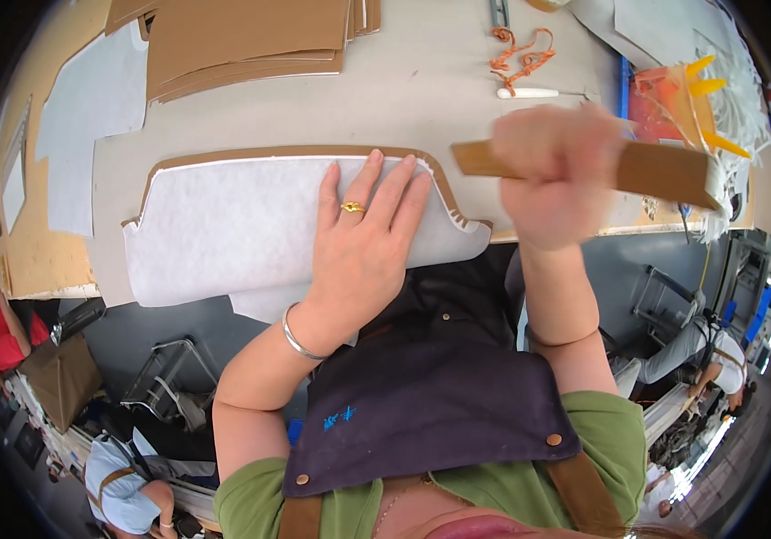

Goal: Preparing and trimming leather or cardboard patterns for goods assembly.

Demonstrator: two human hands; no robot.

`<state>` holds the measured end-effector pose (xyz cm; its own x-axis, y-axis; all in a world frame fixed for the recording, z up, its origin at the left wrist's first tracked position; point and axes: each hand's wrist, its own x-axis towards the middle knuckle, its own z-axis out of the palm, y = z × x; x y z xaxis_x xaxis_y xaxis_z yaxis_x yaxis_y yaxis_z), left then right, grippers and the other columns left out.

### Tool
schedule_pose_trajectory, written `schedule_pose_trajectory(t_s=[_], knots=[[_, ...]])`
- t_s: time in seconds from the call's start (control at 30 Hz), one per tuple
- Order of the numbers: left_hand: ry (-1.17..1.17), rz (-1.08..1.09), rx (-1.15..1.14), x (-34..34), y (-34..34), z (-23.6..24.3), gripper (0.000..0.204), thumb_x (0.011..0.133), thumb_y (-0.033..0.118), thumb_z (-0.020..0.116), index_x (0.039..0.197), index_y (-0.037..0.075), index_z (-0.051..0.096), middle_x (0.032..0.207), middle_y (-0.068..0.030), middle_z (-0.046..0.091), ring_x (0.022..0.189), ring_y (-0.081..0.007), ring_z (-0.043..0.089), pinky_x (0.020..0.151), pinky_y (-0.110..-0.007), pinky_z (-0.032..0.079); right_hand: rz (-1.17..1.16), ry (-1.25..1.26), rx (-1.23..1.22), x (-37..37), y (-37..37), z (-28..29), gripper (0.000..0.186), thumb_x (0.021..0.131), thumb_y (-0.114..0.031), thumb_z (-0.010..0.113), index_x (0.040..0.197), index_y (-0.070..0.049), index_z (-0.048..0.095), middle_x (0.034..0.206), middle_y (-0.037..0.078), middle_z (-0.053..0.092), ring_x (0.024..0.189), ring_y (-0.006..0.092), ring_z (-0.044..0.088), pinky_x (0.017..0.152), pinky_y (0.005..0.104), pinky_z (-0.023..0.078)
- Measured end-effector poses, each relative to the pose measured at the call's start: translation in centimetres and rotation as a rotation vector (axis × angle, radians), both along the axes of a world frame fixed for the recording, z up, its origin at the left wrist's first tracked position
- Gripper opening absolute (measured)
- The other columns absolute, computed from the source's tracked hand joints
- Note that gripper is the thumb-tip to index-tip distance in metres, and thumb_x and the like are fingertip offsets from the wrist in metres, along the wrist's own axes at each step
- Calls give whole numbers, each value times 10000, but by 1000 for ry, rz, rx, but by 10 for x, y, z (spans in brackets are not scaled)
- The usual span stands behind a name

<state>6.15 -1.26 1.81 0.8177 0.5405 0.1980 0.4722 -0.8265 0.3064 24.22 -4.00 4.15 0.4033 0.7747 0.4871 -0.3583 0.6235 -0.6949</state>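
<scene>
My left hand [369, 235], with a gold ring, lies flat on a white lining piece [215, 229] that has a folded brown edge [439, 180] along its top and sides. My fingertips rest near that edge. My right hand [554, 171], blurred, is closed around a flat brown wooden bar [664, 175], to the right of the piece. A white-handled awl [529, 92] and tangled orange strip [520, 63] lie beyond it on the grey work surface [412, 99].
Stacked brown sheets [242, 45] and white sheets [89, 108] lie at back left. An orange container with yellow pieces [659, 99] stands at the right. Other people [120, 485] sit at lower left, far left and right, near metal stools [156, 377].
</scene>
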Motion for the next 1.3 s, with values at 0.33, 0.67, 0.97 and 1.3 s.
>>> schedule_pose_trajectory(t_s=[0.33, 0.67, 0.97, 1.3], knots=[[2, 9, -14, 1, 0, -1, 480, 817, -9, 515, 1285, 71, 587, 1338, -47, 556, 1299, -274, 476, 1107, -524, 314, 75, -54, -292, 13, 33, -16, 460, 1057, -308, 413, 654, -109, 314, 508, -29, 306, 452, 88, 246, 442, 280, 204], [-16, 10, -17, 2, 1, -2, 461, 826, 7, 513, 1273, 78, 601, 1336, -44, 555, 1298, -275, 477, 1108, -522, 312, 7, -131, -406, -8, 36, -15, 459, 1052, -329, 441, 671, -95, 337, 548, -21, 341, 488, 95, 282, 453, 281, 225], [-46, 2, -10, 1, 1, -7, 424, 816, 46, 542, 1234, 59, 615, 1270, -66, 553, 1274, -286, 488, 1087, -559, 321, 269, -287, -305, -7, 34, -9, 479, 1053, -406, 365, 674, -124, 285, 519, -35, 260, 447, 111, 182, 454, 304, 188], [-52, 23, -38, 0, -1, -4, 461, 809, -25, 516, 1246, 83, 618, 1245, -122, 509, 1289, -316, 479, 1103, -548, 314, 169, -213, -211, 8, 38, -8, 476, 1024, -422, 434, 686, -110, 310, 550, -22, 265, 489, 126, 230, 495, 316, 210]])
